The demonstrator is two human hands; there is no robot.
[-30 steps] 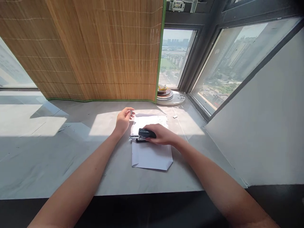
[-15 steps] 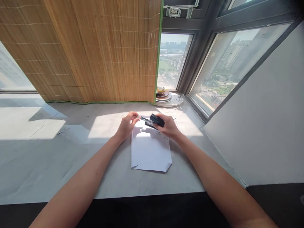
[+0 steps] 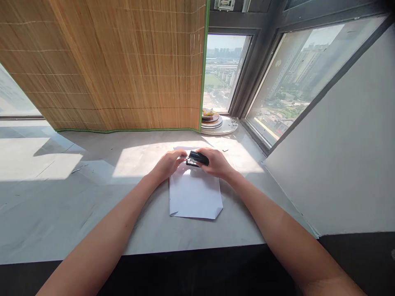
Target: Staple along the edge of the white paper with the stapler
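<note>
A black stapler (image 3: 198,157) is in my right hand (image 3: 217,163), whose fingers wrap round its rear. Its top and base are parted in a narrow gap at the end facing left. My left hand (image 3: 169,164) has its thumb and fingers closed on that end, where a bit of metal shows; the fingertips partly hide it. Below both hands lies white paper (image 3: 195,195) with bent lower corners. Its upper part is partly covered by the hands and stapler.
A bamboo blind (image 3: 129,74) with green edging hangs at the back left. Stacked plates (image 3: 219,126) stand by the window corner. A small dark scrap (image 3: 225,150) lies right of the paper, and a white wall (image 3: 339,164) bounds the right side.
My left hand has come in against the stapler, and the metal part that stuck out between them is now mostly out of sight. The view has tilted down slightly.
</note>
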